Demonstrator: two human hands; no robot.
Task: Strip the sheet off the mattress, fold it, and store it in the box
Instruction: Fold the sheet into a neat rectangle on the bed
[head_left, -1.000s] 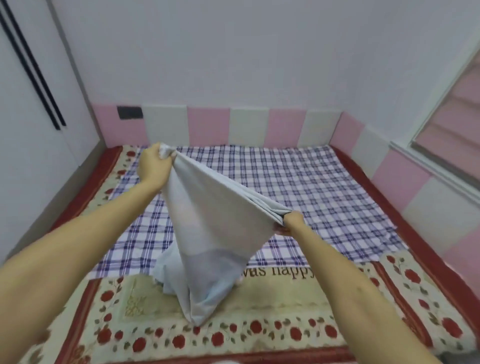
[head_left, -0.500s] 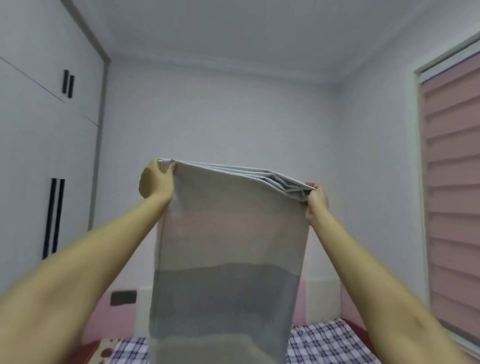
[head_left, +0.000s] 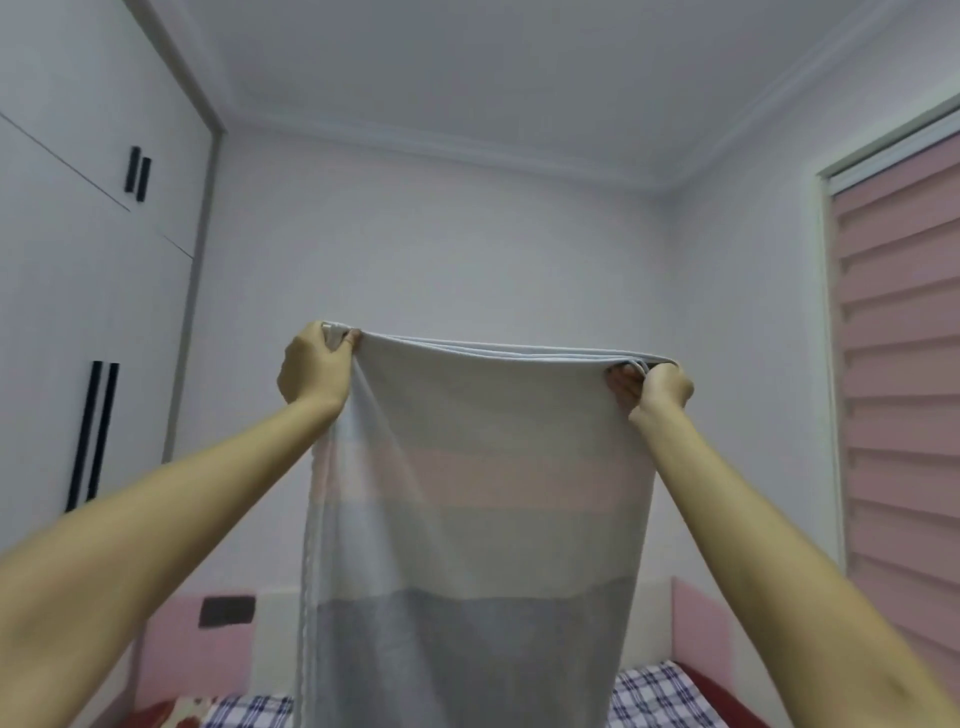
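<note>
White walls (head_left: 441, 249) and a white ceiling (head_left: 467, 67) fill most of the view. On the left stands a tall white wardrobe (head_left: 78, 312) with thin black handles (head_left: 93, 431). On the right a pink blind (head_left: 904, 364) covers the window. Along the foot of the far wall run padded panels (head_left: 192, 644) in pink and white, and one pink panel carries a small dark plate (head_left: 227, 610). Below them a narrow part of the bed (head_left: 719, 699) shows, with a blue and white checked cloth (head_left: 649, 688) on it.

The left hand (head_left: 314, 369) and the right hand (head_left: 662, 387) are raised forward and up, and between them hangs the sheet (head_left: 478, 493). It is pale grey and folded in several layers, which show as thin lines along its top edge. It hangs straight down in the middle of the view, in front of the bed, and its lower end leaves the picture at the bottom. The fabric is thin, so pink and darker bands show through it.

The left hand grips the upper left corner of the sheet, its fingers (head_left: 345, 340) curled tightly round the gathered edge. The right hand holds the upper right corner, a little lower, with its fingers (head_left: 623, 379) and thumb closed on the layers. The top edge is pulled nearly tight between the two hands.
</note>
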